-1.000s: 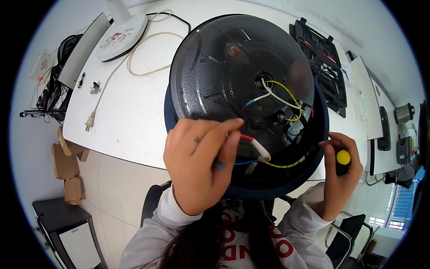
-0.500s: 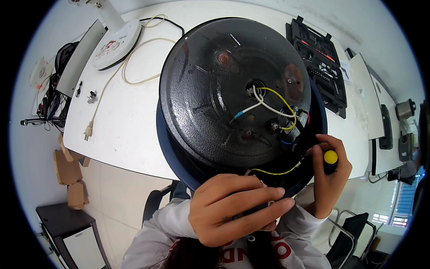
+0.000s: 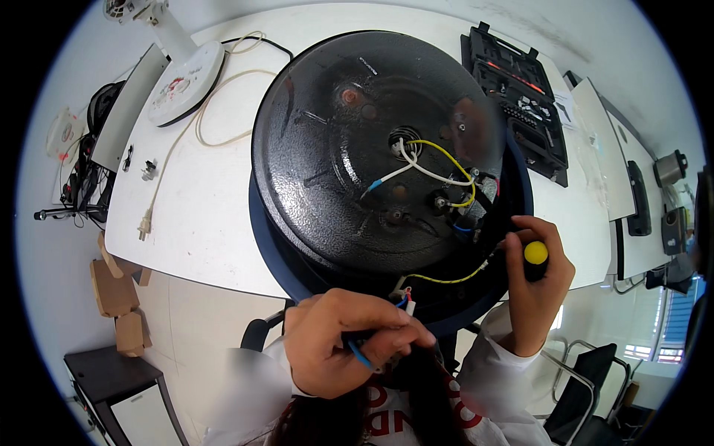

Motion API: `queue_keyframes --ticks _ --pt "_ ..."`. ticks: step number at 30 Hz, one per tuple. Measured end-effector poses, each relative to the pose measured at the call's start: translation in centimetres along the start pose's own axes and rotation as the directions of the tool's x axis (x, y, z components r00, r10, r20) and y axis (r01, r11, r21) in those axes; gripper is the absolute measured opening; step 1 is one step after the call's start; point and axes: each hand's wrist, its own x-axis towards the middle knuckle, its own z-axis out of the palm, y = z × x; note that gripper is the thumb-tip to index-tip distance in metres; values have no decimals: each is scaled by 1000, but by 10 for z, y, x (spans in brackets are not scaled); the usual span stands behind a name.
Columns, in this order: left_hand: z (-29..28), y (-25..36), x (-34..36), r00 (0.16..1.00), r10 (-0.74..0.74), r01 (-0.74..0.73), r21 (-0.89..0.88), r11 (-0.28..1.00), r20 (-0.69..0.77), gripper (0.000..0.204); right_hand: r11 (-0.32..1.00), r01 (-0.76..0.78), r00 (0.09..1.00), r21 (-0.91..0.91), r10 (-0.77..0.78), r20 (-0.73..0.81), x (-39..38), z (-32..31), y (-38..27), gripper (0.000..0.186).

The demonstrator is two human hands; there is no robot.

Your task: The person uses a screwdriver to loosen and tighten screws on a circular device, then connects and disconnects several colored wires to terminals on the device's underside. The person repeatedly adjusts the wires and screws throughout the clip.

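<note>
A round black metal pan-like part sits in a dark blue tub-shaped housing. White wires and a yellow wire come out of its central hole. My right hand is at the housing's right edge, fingers wrapped round a screwdriver with a yellow-capped dark handle. My left hand is at the front edge, thumb and fingers pinched on a blue wire. Beside its fingertips stand a red wire end and a small white piece. A yellow-green wire runs across the housing toward my right hand.
An open black tool case lies at the back right. A white fan base stands at the far left of the white table, its cord and plug trailing forward. A chair stands at the lower right.
My left hand has drawn left and its fingers have closed, bringing the blue and red wires into sight. My right hand keeps the screwdriver in place. The whole view has shifted slightly.
</note>
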Motion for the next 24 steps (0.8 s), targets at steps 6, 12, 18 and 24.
queue_keyframes --ticks 6,12,18,24 --pt "-4 2 16 978 200 -151 477 866 -53 21 999 -14 999 33 15 -29 -1 1 1 19" --pt "-10 -2 24 961 276 -192 645 740 -30 25 992 122 992 7 -122 -6 5 -2 -2 24" --pt "-4 -1 37 952 167 -3 539 842 -256 24 933 354 923 58 -359 139 27 -12 -40 30" --pt "-9 -8 41 928 279 -44 672 739 -246 12 850 488 766 196 -525 371 58 4 -71 36"
